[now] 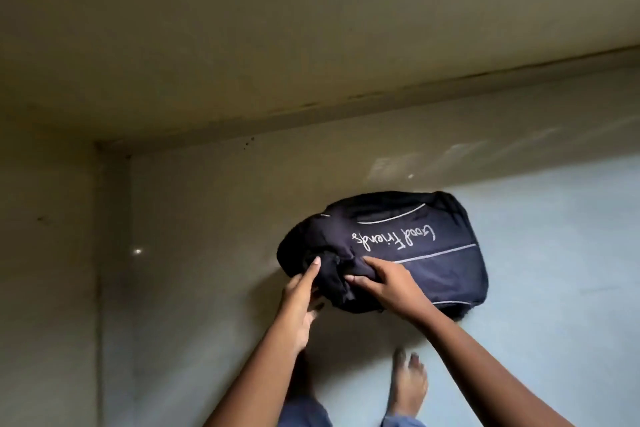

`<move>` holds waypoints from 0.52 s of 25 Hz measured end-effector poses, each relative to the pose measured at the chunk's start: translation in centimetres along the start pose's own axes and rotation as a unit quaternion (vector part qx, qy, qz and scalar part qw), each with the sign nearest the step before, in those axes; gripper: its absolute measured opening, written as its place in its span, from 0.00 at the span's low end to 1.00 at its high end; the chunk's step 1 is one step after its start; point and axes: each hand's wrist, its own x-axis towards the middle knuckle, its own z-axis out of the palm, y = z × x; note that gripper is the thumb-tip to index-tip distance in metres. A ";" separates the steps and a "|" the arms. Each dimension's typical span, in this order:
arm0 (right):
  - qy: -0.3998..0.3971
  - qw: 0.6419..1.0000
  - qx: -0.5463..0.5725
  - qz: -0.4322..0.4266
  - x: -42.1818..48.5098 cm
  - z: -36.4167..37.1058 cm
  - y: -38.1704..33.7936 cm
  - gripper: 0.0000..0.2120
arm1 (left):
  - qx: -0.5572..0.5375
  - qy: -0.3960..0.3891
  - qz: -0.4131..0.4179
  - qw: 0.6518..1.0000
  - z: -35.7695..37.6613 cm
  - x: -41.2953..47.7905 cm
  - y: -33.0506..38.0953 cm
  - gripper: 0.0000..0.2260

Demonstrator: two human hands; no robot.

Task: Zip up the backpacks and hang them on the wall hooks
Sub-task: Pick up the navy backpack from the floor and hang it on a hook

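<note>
A dark navy backpack [415,253] with white script lettering and thin white stripes lies flat on the pale floor, lettering upside down from where I stand. My left hand [301,298] touches the bag's crumpled near-left end with its fingers stretched along the fabric. My right hand [384,282] pinches a fold of that same end beside the lettering. Any zipper is hidden in the bunched cloth. No wall hooks are in view.
A bare foot [408,388] stands on the floor just below the bag, and blue trouser legs [304,412] show at the bottom edge. The dim beige wall [242,28] meets the floor behind the bag, with a corner at the left [98,218].
</note>
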 end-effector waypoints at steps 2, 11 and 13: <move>0.003 0.996 0.086 -0.011 -5.7 -4.5 -4.3 0.05 | 0.007 -0.029 0.013 0.999 1.8 -7.0 2.3 0.14; 0.095 0.929 0.356 -0.005 -28.9 -11.5 -17.2 0.09 | 0.018 -0.017 0.061 0.998 5.4 -34.6 5.9 0.12; 0.106 0.918 0.381 -0.008 -32.2 -11.1 -18.8 0.08 | 0.020 0.005 0.106 0.994 5.5 -38.2 5.6 0.12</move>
